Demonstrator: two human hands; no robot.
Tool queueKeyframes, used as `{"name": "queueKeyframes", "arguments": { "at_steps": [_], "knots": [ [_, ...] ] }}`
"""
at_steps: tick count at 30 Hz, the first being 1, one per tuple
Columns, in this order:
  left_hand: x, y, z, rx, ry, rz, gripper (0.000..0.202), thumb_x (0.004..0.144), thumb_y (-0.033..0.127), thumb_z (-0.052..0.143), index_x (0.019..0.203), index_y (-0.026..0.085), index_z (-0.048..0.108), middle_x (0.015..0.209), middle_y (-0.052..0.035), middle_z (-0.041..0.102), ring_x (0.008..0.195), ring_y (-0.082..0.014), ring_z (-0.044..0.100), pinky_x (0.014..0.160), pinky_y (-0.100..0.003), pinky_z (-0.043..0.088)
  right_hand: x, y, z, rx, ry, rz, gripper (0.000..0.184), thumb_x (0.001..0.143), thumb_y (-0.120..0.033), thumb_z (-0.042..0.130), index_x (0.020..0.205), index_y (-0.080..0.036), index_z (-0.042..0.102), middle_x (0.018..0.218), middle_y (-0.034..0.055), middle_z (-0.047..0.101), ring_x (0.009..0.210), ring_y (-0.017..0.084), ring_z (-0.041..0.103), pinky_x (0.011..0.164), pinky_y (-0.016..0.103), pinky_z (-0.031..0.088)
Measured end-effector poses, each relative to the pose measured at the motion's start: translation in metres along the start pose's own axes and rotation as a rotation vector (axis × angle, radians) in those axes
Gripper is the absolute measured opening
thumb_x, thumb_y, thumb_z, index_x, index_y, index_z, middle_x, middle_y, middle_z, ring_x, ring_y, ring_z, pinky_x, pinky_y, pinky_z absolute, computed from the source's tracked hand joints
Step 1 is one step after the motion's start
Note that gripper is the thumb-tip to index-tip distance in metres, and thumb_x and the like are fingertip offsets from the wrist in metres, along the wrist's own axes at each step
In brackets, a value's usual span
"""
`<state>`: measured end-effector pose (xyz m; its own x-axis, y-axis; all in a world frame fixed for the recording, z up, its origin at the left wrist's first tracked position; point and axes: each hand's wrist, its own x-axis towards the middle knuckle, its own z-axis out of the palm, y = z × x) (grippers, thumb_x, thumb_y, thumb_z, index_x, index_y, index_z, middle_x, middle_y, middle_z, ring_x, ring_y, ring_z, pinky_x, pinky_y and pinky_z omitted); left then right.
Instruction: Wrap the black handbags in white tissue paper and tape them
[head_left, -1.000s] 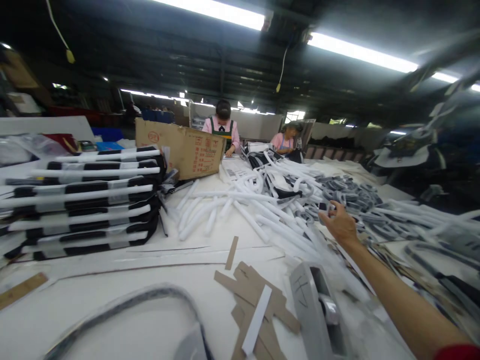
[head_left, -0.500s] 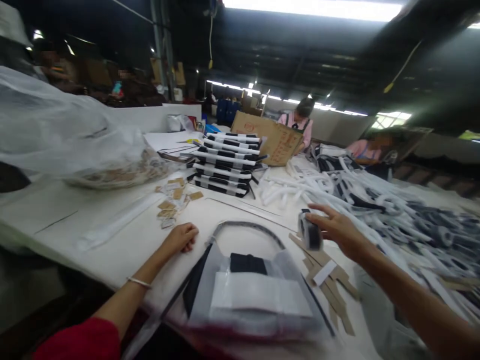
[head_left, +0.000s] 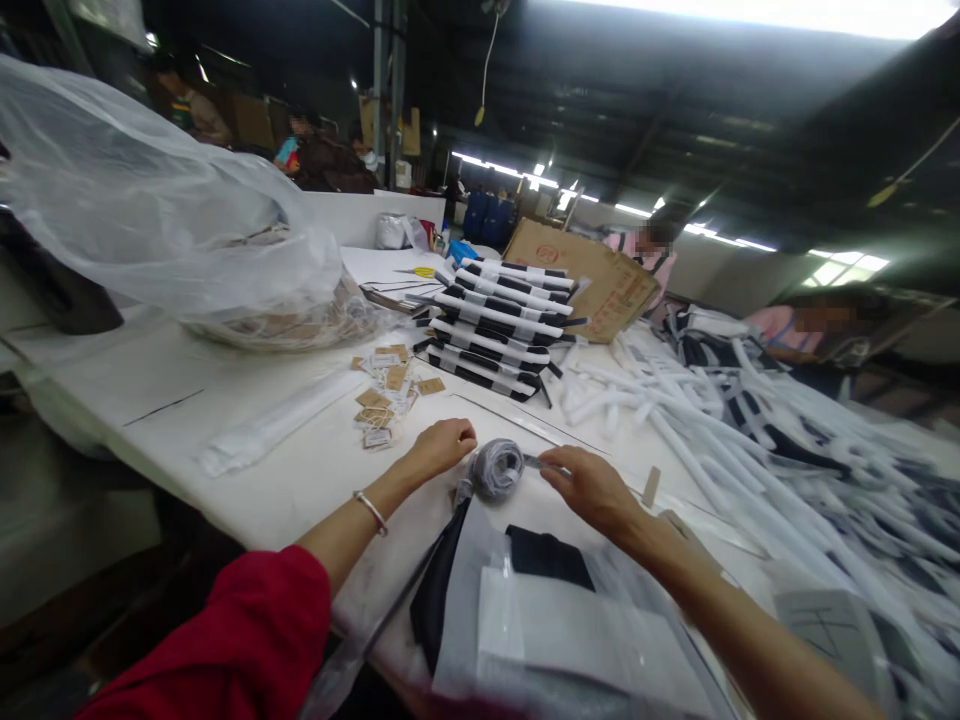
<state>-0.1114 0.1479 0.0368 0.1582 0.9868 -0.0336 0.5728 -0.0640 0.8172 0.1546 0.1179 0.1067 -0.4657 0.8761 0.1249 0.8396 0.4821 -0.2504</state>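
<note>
A grey strap coiled into a roll (head_left: 499, 470), seemingly under clear film, stands on the table between my hands. My right hand (head_left: 589, 488) pinches the flat strap end running out from its right side. My left hand (head_left: 442, 447) is curled closed at the coil's upper left; whether its fingers hold anything is hidden. Directly below the coil lies a bag (head_left: 544, 610) in translucent plastic, with a dark patch and a pale panel on its face. A dark strap (head_left: 390, 610) trails down from the bag's left side.
Paper tags (head_left: 390, 385) lie scattered beyond my left hand. Farther back stand a stack of black-and-white wrapped pieces (head_left: 499, 325), yellow-handled scissors (head_left: 422, 272) and a cardboard box (head_left: 577, 275). Wrapped straps (head_left: 720, 440) heap at right; a large plastic bag (head_left: 172, 220) sits left. Co-workers are behind.
My right hand has moved left from the cardboard strips, where it held a dark roll, to the coil's strap end. My left hand is now beside the coil. The view has swung left.
</note>
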Motion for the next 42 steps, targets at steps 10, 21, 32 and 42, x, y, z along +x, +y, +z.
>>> {"name": "queueKeyframes", "arguments": {
  "at_steps": [10,21,32,42],
  "knots": [
    [0.031,-0.004,0.026,-0.244,-0.244,0.238,0.026,0.084,0.03,0.054,0.099,0.015,0.069,0.095,-0.0038,0.071,0.088,-0.0178,0.063,0.081,-0.027,0.047,0.029,0.001,0.026,0.052,-0.068,-0.191,0.071,0.074,-0.006,0.061,0.143,-0.02,0.046,0.142,0.0114,0.054,0.131,0.026,0.048,0.111,0.047,0.039],
    [0.043,-0.02,0.037,-0.398,-0.24,0.218,0.028,0.077,0.03,0.059,0.1,0.014,0.067,0.091,-0.0045,0.07,0.083,-0.0181,0.062,0.077,-0.029,0.047,0.042,-0.01,0.053,-0.232,-0.231,-0.209,0.051,0.079,-0.007,0.057,0.129,-0.021,0.057,0.109,0.009,0.068,0.101,0.025,0.056,0.084,0.035,0.048],
    [0.034,-0.019,0.034,-0.352,-0.214,0.231,0.028,0.078,0.034,0.056,0.096,0.016,0.068,0.087,-0.0029,0.07,0.08,-0.018,0.062,0.071,-0.027,0.046,0.012,-0.011,0.023,-0.175,0.369,-0.195,0.035,0.083,-0.008,0.053,0.116,-0.017,0.059,0.109,0.0112,0.063,0.102,0.026,0.053,0.092,0.041,0.047],
    [0.032,-0.016,0.03,-0.301,-0.207,0.218,0.029,0.078,0.036,0.056,0.096,0.017,0.069,0.092,-0.0037,0.071,0.084,-0.0199,0.063,0.073,-0.028,0.046,-0.046,0.015,-0.017,0.042,-0.199,0.063,0.03,0.074,-0.006,0.047,0.083,-0.024,0.07,0.093,0.0027,0.073,0.089,0.02,0.066,0.084,0.036,0.052]
  ]
}}
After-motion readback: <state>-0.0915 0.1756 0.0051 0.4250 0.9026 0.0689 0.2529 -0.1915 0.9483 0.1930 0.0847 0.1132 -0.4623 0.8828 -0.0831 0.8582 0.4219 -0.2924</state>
